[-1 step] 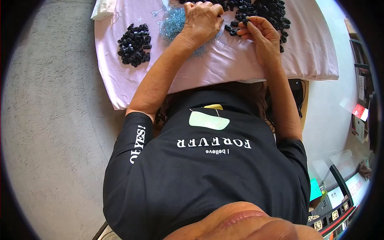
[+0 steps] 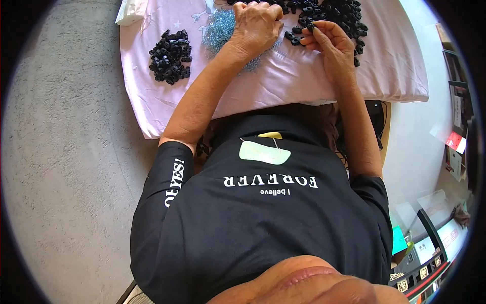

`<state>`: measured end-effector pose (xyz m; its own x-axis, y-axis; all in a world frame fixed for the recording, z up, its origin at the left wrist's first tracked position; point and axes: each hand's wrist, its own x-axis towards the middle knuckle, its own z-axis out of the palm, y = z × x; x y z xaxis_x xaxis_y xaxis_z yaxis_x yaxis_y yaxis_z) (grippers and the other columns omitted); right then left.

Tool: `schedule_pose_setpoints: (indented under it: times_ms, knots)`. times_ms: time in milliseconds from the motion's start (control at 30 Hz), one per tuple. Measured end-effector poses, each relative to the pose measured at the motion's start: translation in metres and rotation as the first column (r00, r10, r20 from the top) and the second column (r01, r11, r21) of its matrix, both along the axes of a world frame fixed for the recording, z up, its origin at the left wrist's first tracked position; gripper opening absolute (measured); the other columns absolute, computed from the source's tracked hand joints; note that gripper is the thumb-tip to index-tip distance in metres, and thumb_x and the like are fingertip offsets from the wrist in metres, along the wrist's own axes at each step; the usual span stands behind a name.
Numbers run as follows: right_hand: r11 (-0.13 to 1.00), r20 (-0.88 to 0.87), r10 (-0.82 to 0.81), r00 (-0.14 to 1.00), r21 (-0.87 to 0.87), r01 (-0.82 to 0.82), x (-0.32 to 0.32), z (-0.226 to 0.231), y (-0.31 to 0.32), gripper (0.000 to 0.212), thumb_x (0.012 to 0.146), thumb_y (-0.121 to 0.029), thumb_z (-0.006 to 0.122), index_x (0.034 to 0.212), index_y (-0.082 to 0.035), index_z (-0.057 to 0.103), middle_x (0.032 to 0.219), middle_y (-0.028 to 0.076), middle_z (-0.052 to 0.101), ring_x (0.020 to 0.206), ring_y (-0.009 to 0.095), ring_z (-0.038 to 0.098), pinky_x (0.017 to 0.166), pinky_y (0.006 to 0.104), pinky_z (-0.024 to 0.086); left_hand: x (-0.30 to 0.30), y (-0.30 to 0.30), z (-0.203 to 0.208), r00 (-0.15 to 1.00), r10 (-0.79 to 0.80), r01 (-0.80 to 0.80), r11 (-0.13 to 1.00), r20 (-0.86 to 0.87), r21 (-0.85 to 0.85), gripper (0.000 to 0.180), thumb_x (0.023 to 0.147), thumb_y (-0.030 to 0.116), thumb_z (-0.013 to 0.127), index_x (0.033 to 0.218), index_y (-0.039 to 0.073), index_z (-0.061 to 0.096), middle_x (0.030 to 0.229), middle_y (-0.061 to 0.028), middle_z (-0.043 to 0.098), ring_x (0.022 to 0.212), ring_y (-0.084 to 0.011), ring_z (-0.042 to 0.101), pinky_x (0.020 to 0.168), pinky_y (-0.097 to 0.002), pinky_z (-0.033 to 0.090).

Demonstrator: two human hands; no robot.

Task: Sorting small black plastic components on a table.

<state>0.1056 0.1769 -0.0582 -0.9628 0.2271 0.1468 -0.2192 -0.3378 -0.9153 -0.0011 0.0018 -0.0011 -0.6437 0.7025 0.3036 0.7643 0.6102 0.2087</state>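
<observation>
The person's right hand (image 2: 336, 45) has thumb and forefinger closed on a small black piece (image 2: 310, 27), held just above the cloth-covered table (image 2: 392, 66), at the near side of the big black pile (image 2: 341, 17). The pinch looks narrow, at the fingertips only, so a slight twist or a slick surface could let the piece slip; it would probably drop among its look-alikes and be hard to pick out.

The left hand (image 2: 257, 25) is bent over the right side of the pale blue heap (image 2: 217, 33). Its fingertips face away, and whether they grip anything cannot be told. The heap's bits look tiny and loose, lying partly beneath that wrist; a dragging forearm could sweep them toward the table's near edge, and from there to the floor (image 2: 66, 101).

The small black pile (image 2: 171, 57) sits near the table's left edge, with the left forearm between it and the near edge's middle. A careless elbow swing outward could knock pieces off that side. The cloth is wrinkled, so a tug on its near edge could shift all three piles together.
</observation>
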Motion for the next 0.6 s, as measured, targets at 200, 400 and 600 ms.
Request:
schedule_pose_setpoints:
  times_ms: [200,400,600]
  knots:
    - [1.000,0.022,0.009,1.000,0.024,-0.010,0.002,0.003,0.001,0.017,0.103,-0.010,0.058,0.118,-0.002,0.061,0.105,0.012,0.073,0.086,0.015,0.072,0.076,0.0234,0.055,-0.009,0.003,-0.022,0.988,0.001,0.004,1.000,-0.157,0.031,0.003,0.087,0.014,0.063,0.088,0.011,0.062,0.090,-0.0100,0.065,0.090,-0.0302,0.062,0.084,-0.0454,0.038]
    - [0.999,0.017,0.015,1.000,0.037,-0.015,0.002,0.003,0.001,0.018,0.103,-0.010,0.057,0.118,-0.001,0.061,0.105,0.013,0.073,0.088,0.015,0.071,0.077,0.0238,0.055,-0.006,-0.004,-0.020,0.999,-0.033,0.037,0.994,-0.042,0.102,0.003,0.087,0.013,0.061,0.088,0.011,0.062,0.090,-0.0103,0.064,0.089,-0.0309,0.062,0.082,-0.0458,0.039]
    - [0.999,0.032,-0.002,0.999,0.049,0.000,0.002,0.002,0.000,0.019,0.103,-0.009,0.057,0.119,0.000,0.061,0.105,0.013,0.073,0.088,0.016,0.071,0.077,0.0238,0.056,-0.002,-0.003,-0.026,0.974,0.018,0.010,0.992,-0.225,0.123,0.005,0.085,0.015,0.063,0.088,0.011,0.063,0.089,-0.0101,0.064,0.090,-0.0308,0.061,0.083,-0.0460,0.039]
